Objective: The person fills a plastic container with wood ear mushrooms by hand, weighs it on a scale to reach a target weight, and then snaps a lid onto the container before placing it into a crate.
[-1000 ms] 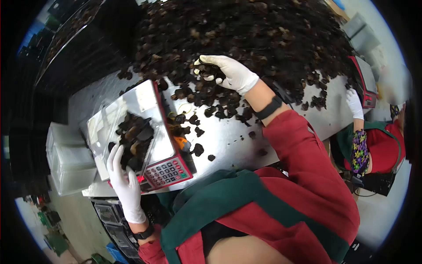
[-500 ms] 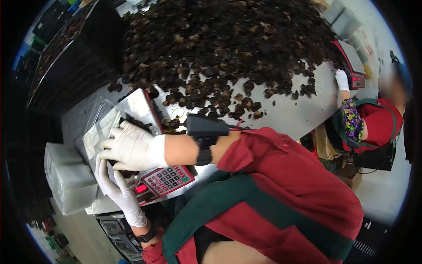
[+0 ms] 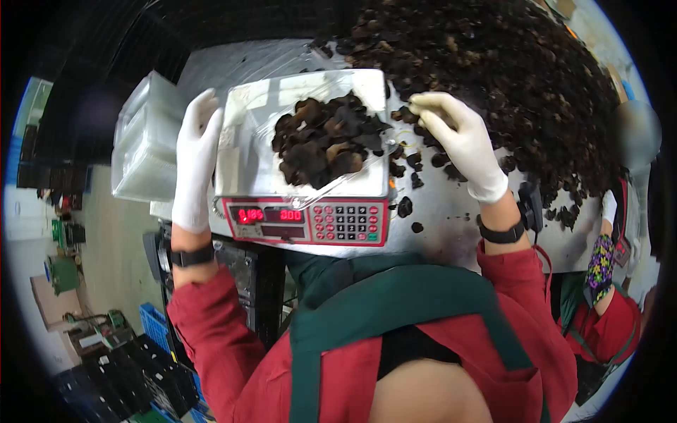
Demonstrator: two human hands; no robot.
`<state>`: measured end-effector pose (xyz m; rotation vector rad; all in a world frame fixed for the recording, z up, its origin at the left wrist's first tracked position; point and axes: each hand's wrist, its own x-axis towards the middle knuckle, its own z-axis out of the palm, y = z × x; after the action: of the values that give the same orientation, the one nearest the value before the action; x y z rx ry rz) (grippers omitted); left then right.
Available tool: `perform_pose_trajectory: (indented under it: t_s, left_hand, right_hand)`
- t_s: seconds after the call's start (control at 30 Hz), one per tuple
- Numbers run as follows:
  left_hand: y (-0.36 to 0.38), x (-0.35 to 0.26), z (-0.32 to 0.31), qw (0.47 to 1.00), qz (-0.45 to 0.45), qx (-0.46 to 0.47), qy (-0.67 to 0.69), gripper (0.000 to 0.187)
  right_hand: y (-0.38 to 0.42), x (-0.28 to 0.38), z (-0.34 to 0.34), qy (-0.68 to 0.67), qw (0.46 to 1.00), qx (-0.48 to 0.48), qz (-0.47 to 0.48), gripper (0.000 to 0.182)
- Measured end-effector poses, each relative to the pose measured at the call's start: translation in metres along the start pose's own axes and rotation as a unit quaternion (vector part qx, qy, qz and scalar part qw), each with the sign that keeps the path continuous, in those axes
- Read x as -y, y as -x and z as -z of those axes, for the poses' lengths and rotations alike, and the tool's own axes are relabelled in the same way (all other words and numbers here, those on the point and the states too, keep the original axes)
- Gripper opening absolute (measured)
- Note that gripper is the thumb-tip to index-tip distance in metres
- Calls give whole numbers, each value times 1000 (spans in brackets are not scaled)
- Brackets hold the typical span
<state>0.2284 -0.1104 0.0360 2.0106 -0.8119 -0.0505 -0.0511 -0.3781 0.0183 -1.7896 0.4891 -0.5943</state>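
On the scale (image 3: 303, 220) sits a clear plastic box (image 3: 248, 151) with a heap of dark, leafy pieces like dried wood-ear fungus (image 3: 328, 141); a clear flap, seemingly its lid, juts out at the front. The red display looks like 0.185. My left hand (image 3: 196, 155), in a white glove, is upright at the scale's left edge, thumb a little apart from the fingers, holding nothing visible. To the right of the scale, my gloved right hand (image 3: 458, 137) hovers by loose pieces, thumb and fingertips drawn together in a pinch; anything between them is hidden.
A large pile of the dark pieces (image 3: 493, 63) covers the metal table (image 3: 444, 229) at the back and right. Stacked clear plastic boxes (image 3: 144, 151) stand left of my left hand. Black crates (image 3: 127, 384) are on the floor. A co-worker's gloved hand (image 3: 608, 206) is at far right.
My hands have parted from together over the box to either side of the scale, the right one moving to the loose pieces. My view has turned, bringing the filled box into sight.
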Motion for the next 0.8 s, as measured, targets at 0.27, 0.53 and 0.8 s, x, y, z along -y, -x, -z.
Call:
perform_pose_trajectory:
  t_s: [0.27, 0.53, 0.8]
  left_hand:
    - [-61, 8, -27, 959, 202, 116, -162, 67]
    - [-54, 46, -51, 997, 68, 8, -32, 65]
    - [41, -67, -28, 978, -193, 40, -73, 46]
  right_hand:
    - [18, 13, -15, 177, 975, 11, 137, 35]
    - [6, 28, -60, 261, 915, 15, 307, 38]
    - [-7, 5, -76, 110, 947, 73, 293, 20]
